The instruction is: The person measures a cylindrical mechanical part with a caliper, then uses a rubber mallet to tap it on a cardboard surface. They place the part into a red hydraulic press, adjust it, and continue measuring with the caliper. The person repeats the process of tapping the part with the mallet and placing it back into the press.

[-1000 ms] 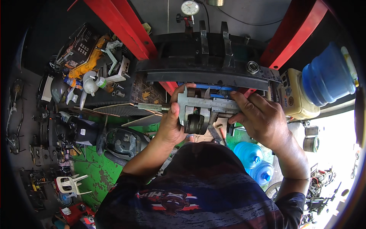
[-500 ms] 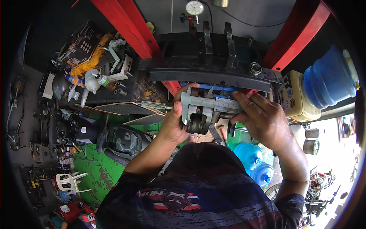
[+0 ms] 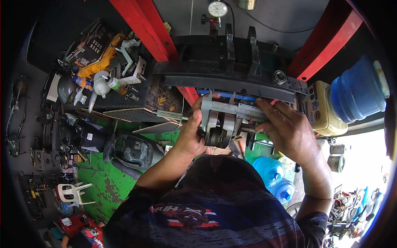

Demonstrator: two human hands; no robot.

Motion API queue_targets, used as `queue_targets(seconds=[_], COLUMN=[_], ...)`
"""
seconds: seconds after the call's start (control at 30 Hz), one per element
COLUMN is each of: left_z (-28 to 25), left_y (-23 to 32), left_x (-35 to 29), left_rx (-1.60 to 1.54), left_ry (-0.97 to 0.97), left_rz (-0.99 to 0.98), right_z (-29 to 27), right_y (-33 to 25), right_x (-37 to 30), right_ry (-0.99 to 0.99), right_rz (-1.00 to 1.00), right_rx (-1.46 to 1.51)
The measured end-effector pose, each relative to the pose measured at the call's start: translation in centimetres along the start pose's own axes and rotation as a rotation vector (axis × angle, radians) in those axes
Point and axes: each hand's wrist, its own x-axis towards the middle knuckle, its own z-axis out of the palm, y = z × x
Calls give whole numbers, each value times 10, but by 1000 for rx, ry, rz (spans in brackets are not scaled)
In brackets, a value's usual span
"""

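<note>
A silver vernier caliper lies across the top of a metal crankshaft, held up in front of my chest. My left hand is closed round the crankshaft's left side and the caliper's jaw end, thumb upright beside the jaw. The fingers behind the part are partly hidden. At the other end, my right hand pinches the caliper's beam between fingers and thumb. Its thumb is close to the crankshaft's right shaft end; whether it touches cannot be told. Two round webs with a gap between them show under the caliper.
Ahead stands a red press frame with a black steel crossbeam, which bears a bearing ring and a dial gauge. A cluttered bench is at left, a motorcycle below it. Blue water jugs stand at lower right.
The crankshaft has tilted a little, so its two webs and the gap show more plainly. Both hands keep their hold on the caliper. The whole view has shifted slightly.
</note>
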Motion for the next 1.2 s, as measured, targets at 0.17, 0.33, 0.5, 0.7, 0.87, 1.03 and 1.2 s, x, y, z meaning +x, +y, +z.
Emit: queue_targets(seconds=[0.17,0.33,0.5,0.7,0.87,1.03,1.2], left_z=[0,0,-1,3,4,3,-1], left_y=[0,0,-1,2,3,3,3], left_x=[0,-1,-1,-2,-2,-2,-2], left_rx=[14,22,51,33,24,14,20], left_ry=[-18,-33,-49,-50,-58,-73,-73], left_rz=[15,53,79,63,57,52,56], right_z=[3,4,2,-1,1,1,-1], right_y=[1,0,0,-3,-2,-3,-3], right_x=[-2,-5,-5,-8,-5,-3,-2], right_ry=[21,33,36,-32,32,52,7], right_rz=[-34,-81,-93,-46,-106,-109,-53], right_rx=[-14,-74,-79,-79,-73,-70,26])
